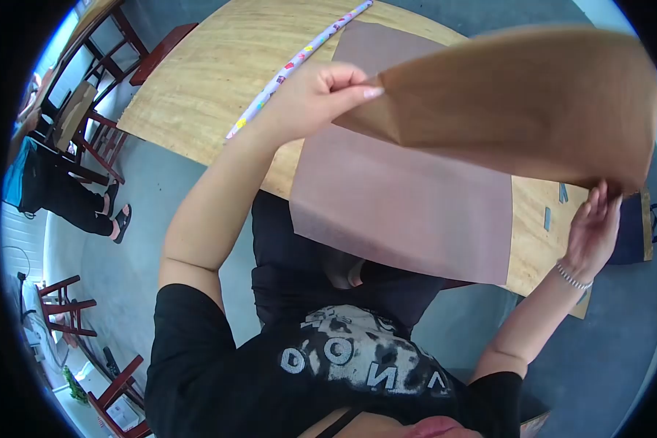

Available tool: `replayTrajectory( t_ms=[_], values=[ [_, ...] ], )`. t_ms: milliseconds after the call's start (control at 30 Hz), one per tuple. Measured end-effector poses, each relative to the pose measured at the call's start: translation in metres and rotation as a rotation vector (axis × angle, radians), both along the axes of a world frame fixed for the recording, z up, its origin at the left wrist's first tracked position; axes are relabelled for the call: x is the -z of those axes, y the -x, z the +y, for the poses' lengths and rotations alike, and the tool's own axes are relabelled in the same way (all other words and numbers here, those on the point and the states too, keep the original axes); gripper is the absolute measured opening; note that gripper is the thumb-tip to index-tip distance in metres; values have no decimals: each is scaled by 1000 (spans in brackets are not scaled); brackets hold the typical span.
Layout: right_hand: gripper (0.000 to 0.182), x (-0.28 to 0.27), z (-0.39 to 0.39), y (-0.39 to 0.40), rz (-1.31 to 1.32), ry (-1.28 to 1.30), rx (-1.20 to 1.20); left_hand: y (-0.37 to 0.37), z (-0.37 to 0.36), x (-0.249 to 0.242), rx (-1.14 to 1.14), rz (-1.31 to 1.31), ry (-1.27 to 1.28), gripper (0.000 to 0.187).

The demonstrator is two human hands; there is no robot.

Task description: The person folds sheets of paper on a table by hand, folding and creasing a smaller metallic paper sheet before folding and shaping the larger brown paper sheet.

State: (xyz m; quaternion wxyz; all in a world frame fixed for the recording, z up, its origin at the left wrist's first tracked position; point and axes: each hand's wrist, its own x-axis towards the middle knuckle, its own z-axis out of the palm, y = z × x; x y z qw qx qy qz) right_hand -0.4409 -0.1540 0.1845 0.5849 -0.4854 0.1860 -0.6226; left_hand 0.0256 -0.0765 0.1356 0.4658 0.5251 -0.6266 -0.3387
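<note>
A large sheet of brown paper (518, 109) is held up above the table, curved and partly blurred, with a crease near its left end. My left hand (328, 98) pinches that left end between thumb and fingers. At the lower right corner, my right hand (595, 230), with a beaded bracelet at the wrist, has its fingers closed on the paper's edge; the exact grip is partly hidden. Underneath, a pinkish-brown sheet (401, 204) lies flat on the wooden table (197, 87), its near edge reaching past the table's edge. A patterned roll (299, 58) rests beyond my left forearm.
Small grey strips (547, 218) lie on the table near my right hand. A dark blue bag (631, 233) is at the far right. On the left, another person's legs (69, 193) are beside wooden furniture, and a red-brown stool (66, 306) stands on the grey floor.
</note>
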Motion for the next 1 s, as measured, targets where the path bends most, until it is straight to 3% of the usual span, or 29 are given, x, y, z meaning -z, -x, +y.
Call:
replayTrajectory(
  t_ms=[33,67,233,367,467,567,633,667,733,767,800,867,900,967,1000],
  values=[
    [30,-12,-15,-1,66,-8,34,2,-3,-13,-35,-109,9,18],
    [27,-24,-22,-19,93,-49,222,4,-10,-16,-55,-62,-5,21],
    [18,-13,-102,-22,390,-338,213,-6,-65,4,-89,75,-214,27],
    [18,56,-158,-25,590,-568,168,-11,-97,48,-11,87,-423,28],
    [21,122,-191,-14,623,-822,104,-12,-116,91,-26,-61,-563,29],
    [22,168,-200,-11,618,-900,59,-15,-129,135,-29,-153,-640,28],
    [20,185,-205,-7,613,-939,2,-10,-126,135,-109,-424,-487,29],
    [20,188,-205,-6,607,-916,9,-11,-128,138,-109,-423,-508,29],
    [17,198,-208,2,604,-882,-5,-15,-137,137,-32,-619,-441,41],
    [17,204,-212,7,605,-890,-9,-16,-135,130,-33,-551,-622,42],
    [16,204,-210,9,619,-890,6,-10,-126,134,-32,-551,-630,42],
    [15,203,-206,9,632,-893,24,1,-112,141,-265,-899,-115,36],
    [15,202,-202,9,649,-906,53,-3,-115,137,-260,-897,-118,36],
    [14,205,-199,14,666,-922,86,-17,-122,123,-55,-595,-467,34],
    [13,208,-199,16,657,-931,61,-20,-120,121,-50,-595,-470,34]
  ],
)
